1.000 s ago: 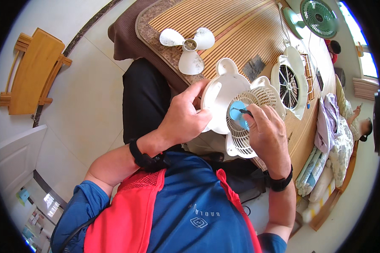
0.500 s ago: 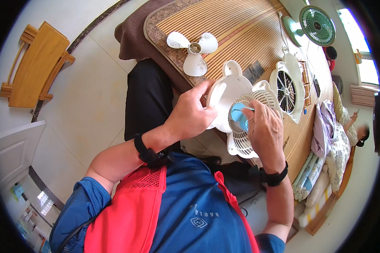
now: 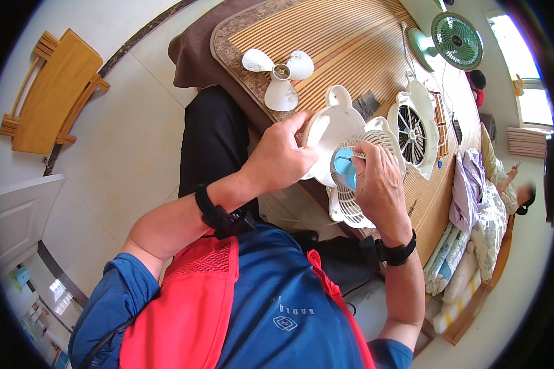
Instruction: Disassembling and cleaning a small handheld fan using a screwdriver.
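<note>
My left hand (image 3: 282,155) is closed on the left rim of a white fan housing (image 3: 341,123) with rounded lobes, held tilted at the table's edge. A slotted white grille forms the housing's lower part. Set in the grille is a light-blue round motor cover (image 3: 342,161), with a thin dark shaft (image 3: 346,158) sticking out of its middle. The fingers of my right hand (image 3: 378,184) pinch together at the shaft's end and hide the tip. Behind the housing, a white three-bladed fan propeller (image 3: 281,96) lies on the mat.
A white frame with a black round grille (image 3: 410,132) lies right of the housing. Beyond it stands a green fan (image 3: 457,40). Folded bedding (image 3: 486,227) and another person (image 3: 511,184) are at right. A wooden stool (image 3: 58,92) stands on the floor at left.
The right hand has shifted slightly, with its fingers still at the shaft. The left hand keeps its hold on the housing, and the whole view has moved a little.
</note>
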Demonstrator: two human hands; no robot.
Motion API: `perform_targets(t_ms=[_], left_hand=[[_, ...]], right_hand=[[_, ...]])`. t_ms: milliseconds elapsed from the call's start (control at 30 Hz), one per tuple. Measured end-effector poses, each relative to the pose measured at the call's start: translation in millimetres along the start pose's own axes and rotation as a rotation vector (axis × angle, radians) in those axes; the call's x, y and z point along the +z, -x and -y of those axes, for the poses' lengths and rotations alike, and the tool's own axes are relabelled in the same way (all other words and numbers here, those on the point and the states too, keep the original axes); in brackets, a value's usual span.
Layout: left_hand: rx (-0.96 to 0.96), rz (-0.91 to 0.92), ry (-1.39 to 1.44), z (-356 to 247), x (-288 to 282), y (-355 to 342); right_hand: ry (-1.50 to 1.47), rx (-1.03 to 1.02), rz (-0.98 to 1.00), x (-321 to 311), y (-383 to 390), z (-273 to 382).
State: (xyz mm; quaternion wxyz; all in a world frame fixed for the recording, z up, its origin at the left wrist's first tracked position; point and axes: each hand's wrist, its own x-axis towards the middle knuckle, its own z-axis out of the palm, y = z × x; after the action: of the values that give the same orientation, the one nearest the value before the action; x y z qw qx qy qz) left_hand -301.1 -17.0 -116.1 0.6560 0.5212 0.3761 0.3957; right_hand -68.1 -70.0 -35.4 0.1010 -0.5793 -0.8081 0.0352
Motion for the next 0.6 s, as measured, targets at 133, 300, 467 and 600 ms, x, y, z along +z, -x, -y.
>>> perform_targets(t_ms=[133, 300, 467, 600], left_hand=[[0.014, -0.011, -0.006, 0, -1, 2], [0.075, -0.072, 0.055, 6, 6, 0], [0.059, -0.068, 0.073, 9, 2, 0], [0.060, -0.063, 0.016, 7, 2, -1]], right_hand=[[0.022, 0.025, 0.087, -8, -5, 6], [0.015, 0.053, 0.120, -3, -2, -2], [0.006, -0.064, -0.010, -8, -10, 8], [0.023, 0.216, 0.177, -7, -6, 7]])
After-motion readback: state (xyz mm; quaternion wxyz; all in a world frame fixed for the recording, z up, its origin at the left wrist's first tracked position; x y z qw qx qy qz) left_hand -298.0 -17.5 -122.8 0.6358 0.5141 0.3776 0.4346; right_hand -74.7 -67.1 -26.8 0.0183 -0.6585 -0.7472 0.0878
